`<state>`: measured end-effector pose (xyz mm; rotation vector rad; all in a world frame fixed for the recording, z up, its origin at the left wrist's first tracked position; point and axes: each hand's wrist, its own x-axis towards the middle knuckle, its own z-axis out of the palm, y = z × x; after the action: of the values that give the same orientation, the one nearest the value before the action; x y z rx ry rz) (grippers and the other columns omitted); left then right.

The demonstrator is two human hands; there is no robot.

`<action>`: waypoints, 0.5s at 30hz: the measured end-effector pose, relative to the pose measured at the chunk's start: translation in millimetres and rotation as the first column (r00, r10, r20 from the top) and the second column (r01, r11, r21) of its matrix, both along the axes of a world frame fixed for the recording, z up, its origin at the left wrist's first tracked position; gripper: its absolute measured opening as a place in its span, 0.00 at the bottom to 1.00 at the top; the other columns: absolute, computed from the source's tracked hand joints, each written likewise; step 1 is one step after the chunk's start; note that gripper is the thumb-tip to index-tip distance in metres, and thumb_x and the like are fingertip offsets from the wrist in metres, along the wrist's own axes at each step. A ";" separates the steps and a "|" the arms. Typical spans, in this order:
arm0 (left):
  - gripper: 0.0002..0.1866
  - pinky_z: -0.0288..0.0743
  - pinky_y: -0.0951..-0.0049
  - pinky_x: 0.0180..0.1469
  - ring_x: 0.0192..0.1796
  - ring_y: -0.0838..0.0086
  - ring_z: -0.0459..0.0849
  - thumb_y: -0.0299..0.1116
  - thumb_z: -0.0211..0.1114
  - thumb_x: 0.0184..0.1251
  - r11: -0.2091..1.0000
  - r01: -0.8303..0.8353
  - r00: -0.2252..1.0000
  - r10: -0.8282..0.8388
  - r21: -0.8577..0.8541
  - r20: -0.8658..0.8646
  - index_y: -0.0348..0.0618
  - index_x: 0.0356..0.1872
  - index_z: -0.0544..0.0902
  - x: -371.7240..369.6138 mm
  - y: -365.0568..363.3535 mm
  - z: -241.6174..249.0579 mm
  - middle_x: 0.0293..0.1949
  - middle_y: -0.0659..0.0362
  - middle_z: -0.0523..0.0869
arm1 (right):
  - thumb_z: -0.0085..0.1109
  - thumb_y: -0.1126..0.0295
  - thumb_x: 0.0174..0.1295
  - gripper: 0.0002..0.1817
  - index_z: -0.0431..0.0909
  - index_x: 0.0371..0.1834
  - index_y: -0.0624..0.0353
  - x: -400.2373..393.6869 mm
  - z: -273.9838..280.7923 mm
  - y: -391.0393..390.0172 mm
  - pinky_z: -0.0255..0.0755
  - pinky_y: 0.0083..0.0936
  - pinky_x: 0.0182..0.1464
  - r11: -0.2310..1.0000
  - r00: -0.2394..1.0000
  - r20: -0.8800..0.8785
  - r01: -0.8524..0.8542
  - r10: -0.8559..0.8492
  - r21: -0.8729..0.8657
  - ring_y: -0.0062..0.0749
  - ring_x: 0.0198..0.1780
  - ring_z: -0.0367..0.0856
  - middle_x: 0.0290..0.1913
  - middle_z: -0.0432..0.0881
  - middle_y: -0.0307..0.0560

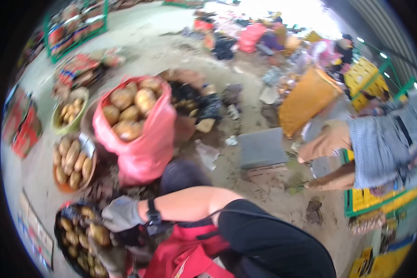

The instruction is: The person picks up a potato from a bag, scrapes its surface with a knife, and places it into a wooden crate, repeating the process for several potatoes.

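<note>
A black basket (65, 241) full of potatoes (98, 233) is at the lower left, close to my body. My right hand (120, 213), in a grey glove with a black wrist strap, reaches across my red apron (185, 252) and grips the basket's near rim above the potatoes. My left hand (109, 257), also gloved, holds the basket lower down at its near side and is partly hidden. Just beyond stands a pink sack (141, 148), open at the top and filled with large potatoes.
An orange basket (60, 181) and a green basket (55, 124) of potatoes sit left of the sack. A co-worker's striped sleeve and tan-gloved hands (326, 141) reach in at the right, near an orange sack (306, 99), a grey slab (262, 148) and yellow crates (366, 199). The floor is dirt-strewn.
</note>
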<state>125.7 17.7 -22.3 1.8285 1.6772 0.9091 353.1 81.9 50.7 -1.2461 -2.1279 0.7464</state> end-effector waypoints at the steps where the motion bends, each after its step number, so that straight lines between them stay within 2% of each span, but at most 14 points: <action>1: 0.44 0.63 0.57 0.81 0.77 0.57 0.72 0.33 0.69 0.74 0.995 0.099 0.977 -0.100 -0.015 -0.190 0.27 0.80 0.52 -3.0 4.5 11.7 0.76 0.40 0.71 | 0.61 0.55 0.63 0.16 0.85 0.26 0.55 3.2 5.0 -2.4 0.80 0.50 0.34 0.998 0.997 0.035 -0.067 0.067 0.013 0.59 0.32 0.87 0.27 0.85 0.58; 2: 0.43 0.70 0.61 0.75 0.67 0.63 0.81 0.36 0.67 0.76 0.985 0.144 0.966 -0.119 -0.095 0.230 0.30 0.81 0.53 8.4 3.2 13.5 0.66 0.48 0.81 | 0.61 0.55 0.63 0.16 0.84 0.26 0.55 3.5 5.0 -4.1 0.80 0.49 0.34 0.987 0.986 0.060 -0.157 0.156 0.017 0.59 0.31 0.87 0.27 0.85 0.58; 3: 0.41 0.77 0.66 0.67 0.54 0.70 0.84 0.34 0.67 0.76 0.975 0.206 0.925 -0.166 -0.086 0.342 0.33 0.82 0.54 9.6 3.0 17.2 0.50 0.58 0.86 | 0.60 0.55 0.60 0.17 0.86 0.21 0.53 -0.7 -8.8 -3.5 0.80 0.47 0.31 0.965 0.962 0.126 -0.252 0.243 0.067 0.55 0.28 0.88 0.24 0.85 0.55; 4: 0.42 0.79 0.70 0.61 0.44 0.74 0.82 0.29 0.69 0.73 0.963 0.170 0.888 -0.058 -0.208 0.456 0.36 0.82 0.55 23.3 0.8 42.5 0.38 0.64 0.82 | 0.62 0.56 0.59 0.16 0.85 0.17 0.51 -3.0 -10.3 -6.8 0.79 0.46 0.28 0.949 0.956 0.128 -0.282 0.265 0.142 0.52 0.25 0.86 0.20 0.83 0.53; 5: 0.45 0.78 0.65 0.65 0.53 0.68 0.83 0.33 0.71 0.71 0.988 0.151 0.913 -0.125 -0.037 0.389 0.36 0.82 0.55 20.4 8.6 29.5 0.50 0.58 0.83 | 0.61 0.56 0.61 0.15 0.85 0.20 0.49 -1.8 -3.4 -7.2 0.79 0.46 0.29 0.952 0.954 0.133 -0.284 0.269 0.110 0.51 0.26 0.86 0.23 0.84 0.50; 6: 0.47 0.76 0.59 0.69 0.62 0.62 0.83 0.37 0.74 0.69 0.979 0.164 0.937 -0.194 0.125 0.291 0.36 0.81 0.55 10.2 12.4 6.3 0.61 0.52 0.83 | 0.60 0.55 0.64 0.16 0.84 0.24 0.51 2.6 -3.1 -2.3 0.79 0.48 0.32 0.950 0.959 0.020 -0.283 0.283 0.130 0.52 0.30 0.86 0.28 0.85 0.50; 7: 0.49 0.73 0.54 0.72 0.70 0.52 0.79 0.43 0.76 0.65 0.982 0.133 0.988 -0.120 0.132 -0.099 0.34 0.79 0.57 0.5 10.3 1.7 0.69 0.45 0.78 | 0.63 0.58 0.67 0.13 0.83 0.29 0.52 -0.2 -5.1 5.9 0.78 0.45 0.32 0.957 0.961 -0.004 -0.274 0.275 0.093 0.54 0.33 0.87 0.29 0.85 0.53; 8: 0.50 0.72 0.54 0.72 0.68 0.49 0.80 0.44 0.78 0.62 0.973 0.182 0.978 -0.163 0.143 -0.133 0.31 0.77 0.58 -0.1 17.6 1.6 0.67 0.43 0.80 | 0.63 0.61 0.69 0.10 0.83 0.33 0.54 -0.9 -7.3 12.4 0.78 0.46 0.33 0.974 0.981 -0.033 -0.186 0.192 0.132 0.56 0.34 0.87 0.31 0.85 0.56; 9: 0.44 0.72 0.58 0.73 0.68 0.52 0.82 0.36 0.75 0.65 0.996 0.065 0.998 -0.064 0.059 -0.022 0.30 0.76 0.59 3.8 18.4 20.5 0.67 0.42 0.79 | 0.63 0.64 0.70 0.09 0.83 0.34 0.55 -1.2 -15.2 18.6 0.76 0.48 0.33 0.994 0.995 -0.004 -0.099 0.099 0.048 0.58 0.34 0.86 0.31 0.85 0.58; 10: 0.43 0.72 0.61 0.73 0.67 0.55 0.83 0.29 0.73 0.66 0.991 0.128 0.954 -0.116 -0.026 0.277 0.29 0.76 0.56 9.8 20.3 31.9 0.66 0.41 0.80 | 0.62 0.64 0.71 0.10 0.82 0.34 0.56 -1.6 -12.4 22.5 0.75 0.49 0.32 0.993 0.993 -0.053 -0.097 0.101 0.068 0.60 0.33 0.85 0.30 0.84 0.59; 12: 0.45 0.73 0.61 0.73 0.66 0.58 0.84 0.22 0.70 0.66 0.986 0.151 0.933 -0.164 0.064 0.319 0.28 0.77 0.50 7.3 21.4 15.0 0.65 0.42 0.81 | 0.62 0.63 0.72 0.11 0.81 0.33 0.56 -4.9 -13.4 20.5 0.74 0.50 0.32 0.991 0.993 0.020 -0.115 0.113 0.074 0.61 0.32 0.85 0.28 0.83 0.60; 13: 0.48 0.72 0.60 0.74 0.65 0.59 0.85 0.23 0.71 0.68 0.983 0.174 0.938 -0.185 0.064 0.291 0.30 0.78 0.45 4.6 20.7 16.1 0.64 0.45 0.82 | 0.61 0.63 0.72 0.12 0.81 0.32 0.56 -9.1 -15.2 17.9 0.75 0.50 0.31 0.989 0.991 0.051 -0.124 0.120 0.081 0.60 0.31 0.85 0.27 0.83 0.59; 14: 0.48 0.72 0.60 0.74 0.65 0.59 0.85 0.23 0.71 0.68 0.984 0.168 0.940 -0.178 0.060 0.290 0.30 0.78 0.45 6.0 21.8 11.6 0.64 0.45 0.82 | 0.60 0.62 0.72 0.12 0.81 0.31 0.56 -9.4 -15.9 12.6 0.75 0.50 0.31 0.987 0.989 0.080 -0.133 0.126 0.090 0.60 0.30 0.85 0.26 0.83 0.59; 15: 0.48 0.74 0.61 0.73 0.64 0.60 0.86 0.22 0.71 0.68 0.971 0.219 0.955 -0.234 0.100 0.182 0.31 0.78 0.45 5.2 25.5 9.8 0.63 0.45 0.83 | 0.60 0.61 0.72 0.13 0.81 0.30 0.54 -13.6 -13.9 6.6 0.77 0.49 0.30 0.979 0.978 0.140 -0.171 0.155 0.113 0.57 0.28 0.85 0.24 0.83 0.56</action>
<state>130.9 43.2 -12.6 1.8720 1.3008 1.0280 339.4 88.5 36.8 -1.0903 -2.3673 0.6032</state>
